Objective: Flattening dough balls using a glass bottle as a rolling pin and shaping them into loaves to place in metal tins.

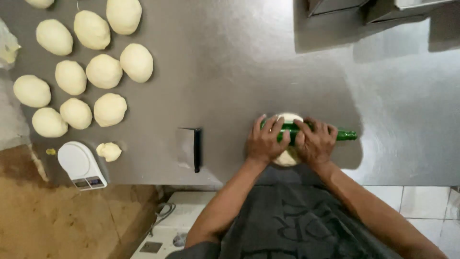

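Head view: both hands were palm-down on a green bottle (316, 131) lying sideways across a dough piece (287, 156) near the front edge of the steel tabletop (239, 72). Left hand (265, 142) pressed near the bottle's base end, right hand (315, 143) over the middle, the neck sticking out to the right. Fingers were spread flat over the glass, not wrapped round it. Dough showed above and below the bottle, partly flattened.

Step in hand, as I judged it: rolling the piece out, bottle serving as a pin.

Next move would call for even downward pressure from both palms and keeping the bottle square to the dough.

Well apart to the left: a cluster of dough balls (104, 71), a small scrap (109, 151), a white scale (81, 165), a bench scraper (190, 147).
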